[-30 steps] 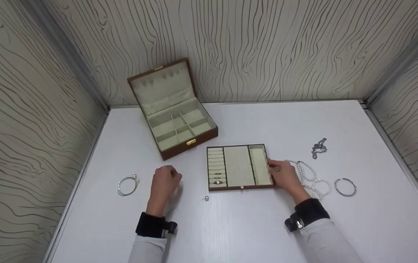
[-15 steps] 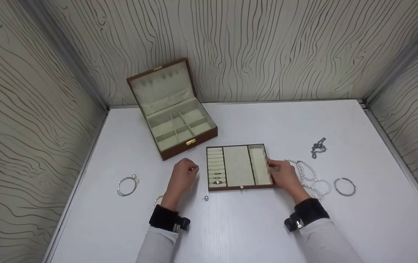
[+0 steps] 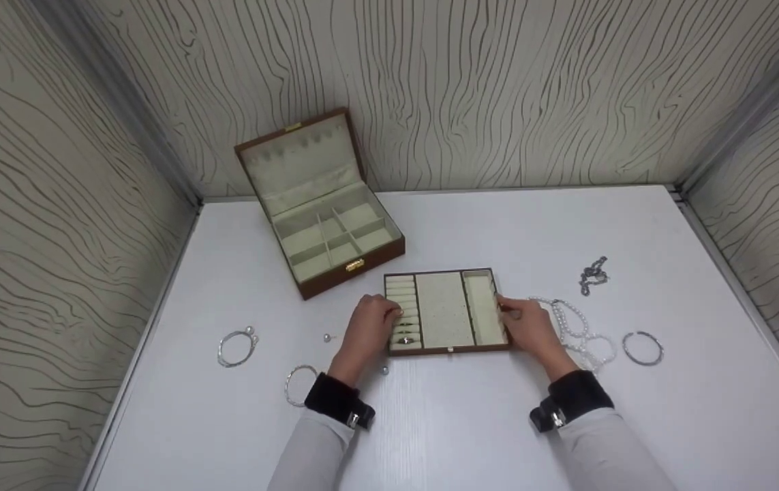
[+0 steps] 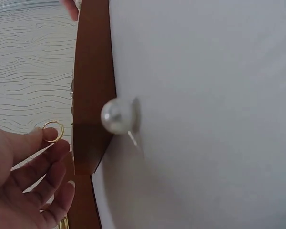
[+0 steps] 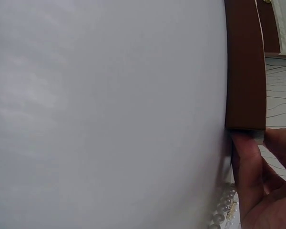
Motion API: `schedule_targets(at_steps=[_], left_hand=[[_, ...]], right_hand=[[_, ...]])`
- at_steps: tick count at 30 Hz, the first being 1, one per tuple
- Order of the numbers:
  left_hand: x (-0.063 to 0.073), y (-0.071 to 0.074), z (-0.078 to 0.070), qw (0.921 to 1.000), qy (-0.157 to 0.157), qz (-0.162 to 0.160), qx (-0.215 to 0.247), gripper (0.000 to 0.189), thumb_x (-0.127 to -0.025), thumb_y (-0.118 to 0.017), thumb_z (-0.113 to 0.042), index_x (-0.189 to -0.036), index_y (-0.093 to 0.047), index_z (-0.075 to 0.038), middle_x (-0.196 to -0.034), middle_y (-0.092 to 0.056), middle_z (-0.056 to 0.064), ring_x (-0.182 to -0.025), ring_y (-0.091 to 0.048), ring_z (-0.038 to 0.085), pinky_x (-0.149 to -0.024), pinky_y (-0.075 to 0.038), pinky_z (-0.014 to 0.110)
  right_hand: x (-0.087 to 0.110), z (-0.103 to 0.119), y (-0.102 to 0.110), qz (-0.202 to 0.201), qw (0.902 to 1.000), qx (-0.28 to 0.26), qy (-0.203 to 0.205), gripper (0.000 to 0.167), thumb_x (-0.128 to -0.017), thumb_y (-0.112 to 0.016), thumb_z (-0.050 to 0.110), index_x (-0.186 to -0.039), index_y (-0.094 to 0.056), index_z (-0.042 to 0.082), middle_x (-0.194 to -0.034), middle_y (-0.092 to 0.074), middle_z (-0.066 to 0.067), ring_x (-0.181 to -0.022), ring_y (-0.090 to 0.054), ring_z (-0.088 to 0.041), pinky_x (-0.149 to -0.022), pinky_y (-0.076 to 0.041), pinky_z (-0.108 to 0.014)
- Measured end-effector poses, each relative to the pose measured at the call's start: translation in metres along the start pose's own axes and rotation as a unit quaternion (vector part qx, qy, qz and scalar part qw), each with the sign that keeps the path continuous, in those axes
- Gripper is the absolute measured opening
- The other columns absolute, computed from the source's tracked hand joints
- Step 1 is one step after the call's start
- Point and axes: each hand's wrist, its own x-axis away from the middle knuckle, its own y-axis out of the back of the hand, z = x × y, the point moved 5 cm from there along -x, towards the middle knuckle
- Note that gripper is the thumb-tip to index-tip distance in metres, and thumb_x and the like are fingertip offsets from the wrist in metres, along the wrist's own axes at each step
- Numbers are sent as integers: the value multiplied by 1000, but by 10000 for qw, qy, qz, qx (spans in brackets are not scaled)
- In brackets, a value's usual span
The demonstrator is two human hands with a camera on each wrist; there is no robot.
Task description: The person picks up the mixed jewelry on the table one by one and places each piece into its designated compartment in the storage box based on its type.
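Observation:
A gold ring (image 4: 62,130) is pinched between thumb and forefinger of my left hand (image 3: 370,329), with the other fingers loosely bent. This hand is over the left side of a brown jewelry tray (image 3: 430,352), at its cream ring rolls (image 3: 401,298). Several rings (image 3: 407,340) sit in the rolls nearer the front. My right hand (image 3: 531,329) grips the tray's right end, thumb on the top edge and fingers against the side, as the right wrist view shows. A pearl stud earring (image 4: 115,117) lies on the table before the tray.
An open brown jewelry box (image 3: 352,262) with bare compartments stands behind at left. Bangles (image 3: 221,349) and a second pearl earring (image 3: 327,337) lie left, with another bangle (image 3: 288,389) by my left wrist. Pearl strands (image 3: 583,320), a chain (image 3: 593,276) and a bangle (image 3: 662,353) lie right.
My left hand has moved right and slightly forward from the table to the tray's ring rolls, uncovering a bangle and a pearl earring. My right hand has stayed at the tray's end.

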Motion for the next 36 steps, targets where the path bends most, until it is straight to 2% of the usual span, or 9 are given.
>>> schedule_targets(at_steps=[6,16,19,21,27,33,36], left_hand=[[-1,-7,-5,9995,-229,-140,-160,11,-93,-68,-11,-89,-77,-6,-83,-63,2,-83,-57,21,-76,-48,35],[1,-10,-6,9999,-106,-78,-72,9,-89,-70,-7,-94,-78,-7,-85,-66,0,-86,-59,19,-80,-49,34],[1,-10,-7,9995,-185,-208,-144,8,-88,-71,-6,-92,-78,-8,-84,-69,-1,-85,-62,19,-81,-50,36],[1,-9,-8,9982,-304,-371,-348,8,-87,-72,-7,-89,-79,-10,-82,-70,-1,-82,-63,18,-80,-50,38],[2,-8,-10,9894,-703,-805,-981,12,-82,-75,-4,-79,-79,-15,-73,-66,-2,-71,-62,18,-68,-49,39],[2,-8,-8,9890,-661,-881,-988,13,-79,-76,0,-77,-79,-13,-71,-65,-1,-68,-62,17,-65,-50,37],[2,-8,-8,9897,-627,-848,-966,15,-79,-74,2,-76,-78,-12,-70,-65,0,-67,-62,17,-64,-50,36]], right_hand=[[0,0,1,-37,10000,73,42,38,-93,-59,3,-130,-60,0,-120,-64,-24,-86,-62,-28,-71,-49,-35],[1,1,1,35,10000,14,1,39,-94,-59,4,-133,-59,0,-112,-66,-26,-78,-64,-23,-62,-48,-30],[1,1,1,28,10000,6,-5,39,-94,-59,4,-133,-59,0,-114,-66,-25,-75,-62,-21,-60,-47,-29],[1,1,0,14,10000,33,-8,39,-94,-60,4,-133,-59,1,-117,-65,-25,-74,-61,-21,-61,-47,-29],[1,2,0,-7,10000,27,1,38,-93,-59,4,-132,-59,0,-120,-64,-25,-79,-62,-22,-65,-48,-29],[1,0,0,-62,10000,-73,29,38,-92,-60,3,-130,-60,-1,-112,-66,-27,-70,-61,-22,-59,-48,-30],[1,-1,0,-85,9999,-26,50,38,-92,-61,3,-130,-61,0,-113,-66,-27,-72,-61,-22,-62,-48,-31]])
